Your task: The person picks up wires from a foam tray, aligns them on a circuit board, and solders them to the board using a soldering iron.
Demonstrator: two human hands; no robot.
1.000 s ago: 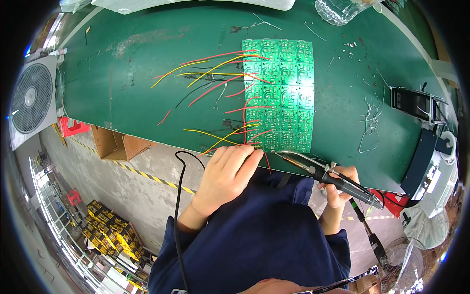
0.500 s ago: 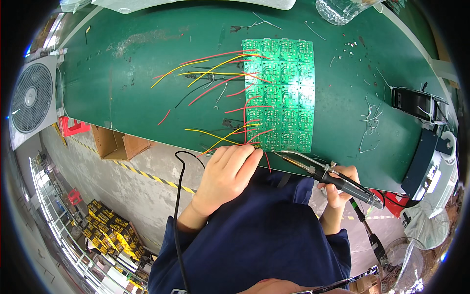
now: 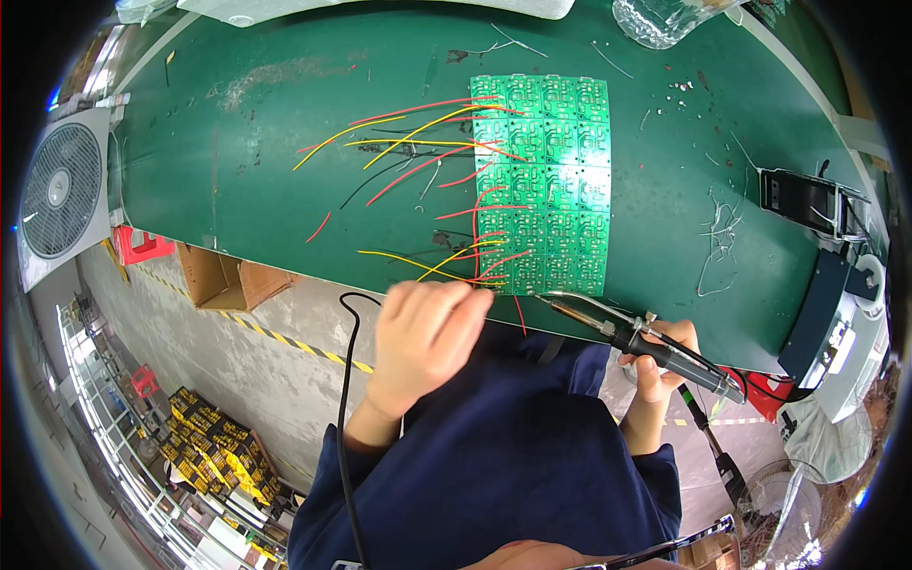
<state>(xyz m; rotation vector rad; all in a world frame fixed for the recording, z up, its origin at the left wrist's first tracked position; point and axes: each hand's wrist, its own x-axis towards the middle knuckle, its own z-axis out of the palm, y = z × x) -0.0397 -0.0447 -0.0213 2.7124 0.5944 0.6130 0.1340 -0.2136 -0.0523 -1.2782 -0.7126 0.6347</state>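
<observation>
Circuit board (image 3: 560, 190), a green sheet marked off into many small squares, lies flat on my green bench (image 3: 237, 171), close to its near edge and right of the middle. Red, yellow and black wires (image 3: 408, 143) spread from the board's left side across the bench, and one short red wire (image 3: 520, 318) drops from the board toward the bench's near edge.

My left hand (image 3: 427, 337) is over the bench's near edge, just off the board's near left corner. Its fingers are curled and blurred, and I cannot tell whether they pinch anything. My right hand (image 3: 665, 356) is closed around a soldering iron (image 3: 622, 337) beyond the near edge; the tip points left and sits just beside the board's near edge, though I can't tell if they touch.

Toward the bench's right edge lie a loose tangle of thin wire (image 3: 722, 237) and a black holder (image 3: 798, 204). A dark box (image 3: 812, 313) stands at the near right corner, and a clear jar (image 3: 655, 24) near the far right one. Beside the left edge is a white fan (image 3: 65, 190); a cardboard box (image 3: 223, 275) sits below the near edge.
</observation>
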